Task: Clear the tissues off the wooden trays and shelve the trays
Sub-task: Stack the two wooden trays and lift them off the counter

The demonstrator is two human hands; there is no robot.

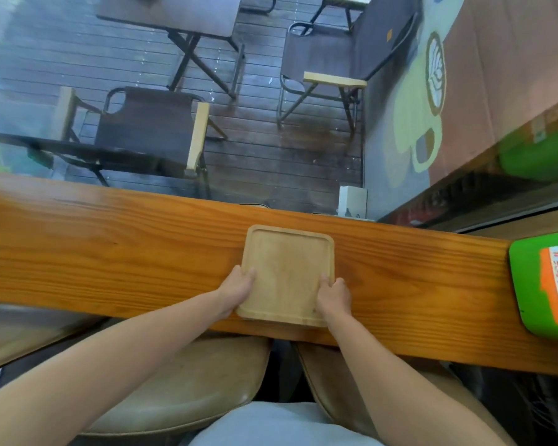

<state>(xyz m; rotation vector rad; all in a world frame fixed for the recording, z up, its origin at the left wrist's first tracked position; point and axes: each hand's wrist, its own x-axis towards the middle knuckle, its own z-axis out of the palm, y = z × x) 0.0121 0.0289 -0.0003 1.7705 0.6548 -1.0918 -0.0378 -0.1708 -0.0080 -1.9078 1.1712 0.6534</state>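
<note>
A pale square wooden tray (pixel 287 268) with rounded corners and a low rim lies flat on the long wooden counter (pixel 110 252), near its front edge. Nothing lies in it; I see no tissue anywhere. My left hand (pixel 237 289) grips the tray's left rim near the front corner, thumb inside the rim. My right hand (pixel 334 294) grips the right rim opposite it, thumb also on the inside. No shelf is in view.
A green box with an orange label (pixel 548 284) stands on the counter at the right end. A small white box (pixel 352 201) sits behind the counter by the window glass. Two tan padded stools (pixel 187 387) stand under the counter. Outside are folding chairs and a table.
</note>
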